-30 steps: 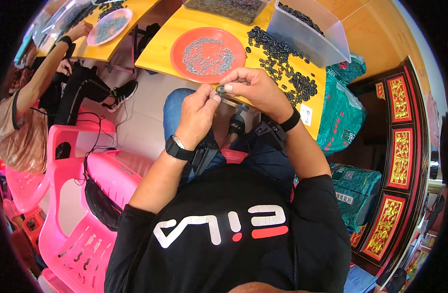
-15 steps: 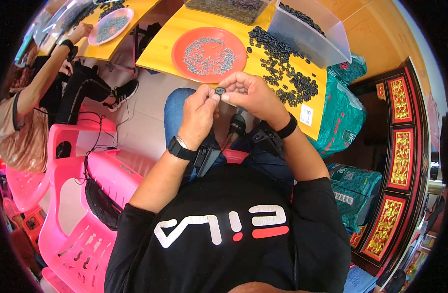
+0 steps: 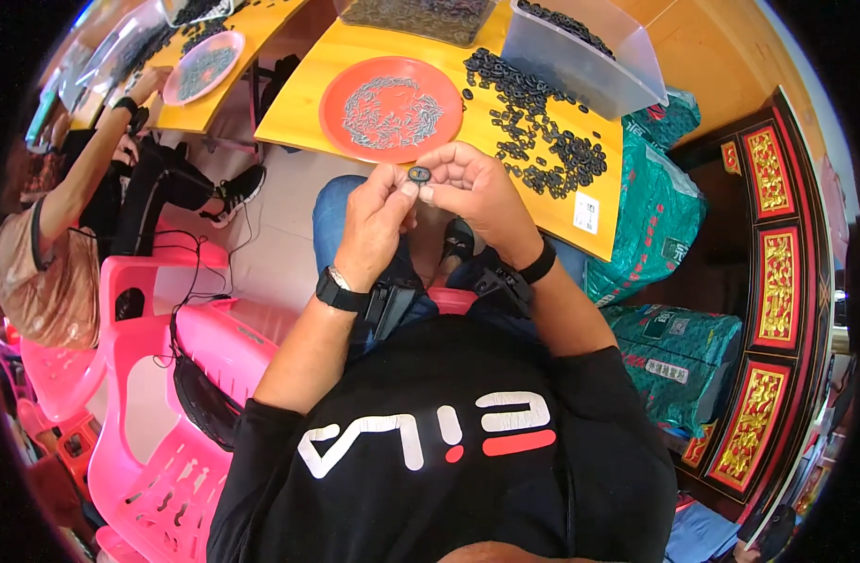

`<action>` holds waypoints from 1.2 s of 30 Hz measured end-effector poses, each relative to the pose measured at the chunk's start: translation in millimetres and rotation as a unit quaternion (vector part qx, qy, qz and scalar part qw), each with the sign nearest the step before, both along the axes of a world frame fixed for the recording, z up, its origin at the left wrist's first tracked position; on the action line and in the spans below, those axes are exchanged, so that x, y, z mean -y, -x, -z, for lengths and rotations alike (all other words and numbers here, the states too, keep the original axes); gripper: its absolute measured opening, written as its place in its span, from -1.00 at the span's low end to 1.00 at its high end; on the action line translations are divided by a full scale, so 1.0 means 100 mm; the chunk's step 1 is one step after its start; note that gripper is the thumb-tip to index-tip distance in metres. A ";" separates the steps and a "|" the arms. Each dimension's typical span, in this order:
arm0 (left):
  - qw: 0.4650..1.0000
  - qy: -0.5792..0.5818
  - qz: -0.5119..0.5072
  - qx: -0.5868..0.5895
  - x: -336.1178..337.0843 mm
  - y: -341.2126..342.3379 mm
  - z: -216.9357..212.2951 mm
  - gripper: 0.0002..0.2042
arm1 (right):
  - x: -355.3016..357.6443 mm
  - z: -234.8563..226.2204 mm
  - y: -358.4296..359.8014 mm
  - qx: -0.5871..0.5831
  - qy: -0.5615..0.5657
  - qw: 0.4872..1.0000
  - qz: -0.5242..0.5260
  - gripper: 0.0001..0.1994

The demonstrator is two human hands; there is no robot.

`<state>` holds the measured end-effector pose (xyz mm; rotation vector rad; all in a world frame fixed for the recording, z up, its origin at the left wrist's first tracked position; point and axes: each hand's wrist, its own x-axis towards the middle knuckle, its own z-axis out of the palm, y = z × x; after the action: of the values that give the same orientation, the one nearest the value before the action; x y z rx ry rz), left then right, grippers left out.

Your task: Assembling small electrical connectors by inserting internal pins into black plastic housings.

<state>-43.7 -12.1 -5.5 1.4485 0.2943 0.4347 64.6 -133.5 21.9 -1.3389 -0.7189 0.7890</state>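
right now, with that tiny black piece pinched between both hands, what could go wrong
1. The small black ring is held only by the fingertips of the left hand and right hand, above the lap and off the yellow table; a slip could send it to the floor.
2. The loose black parts lie near the table's edge; a nudge may scatter them.

Yellow table (image 3: 580, 202) at top centre, second one (image 3: 219, 98) upper left. Pink plastic chairs (image 3: 158, 450) lower left, pale floor (image 3: 271, 239), red-gold carved panels (image 3: 777, 272) at right.
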 end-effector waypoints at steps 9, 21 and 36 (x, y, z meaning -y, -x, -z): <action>0.997 0.059 0.054 -0.020 0.00 0.02 -0.06 -0.85 | 0.05 -0.04 0.05 -0.015 -0.030 0.999 0.010 -0.74; 0.998 -0.001 0.057 -0.003 0.00 0.03 -0.04 -0.86 | 0.09 0.01 0.02 -0.031 -0.027 0.999 -0.009 -0.76; 0.977 -0.194 0.000 0.085 0.05 0.03 -0.09 -0.82 | 0.16 -0.13 0.07 -0.058 -0.032 0.998 -0.016 -0.74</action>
<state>-46.9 -17.1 3.5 1.7778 0.0722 0.6367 57.8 -149.9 35.2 -1.2156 -0.6698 0.8552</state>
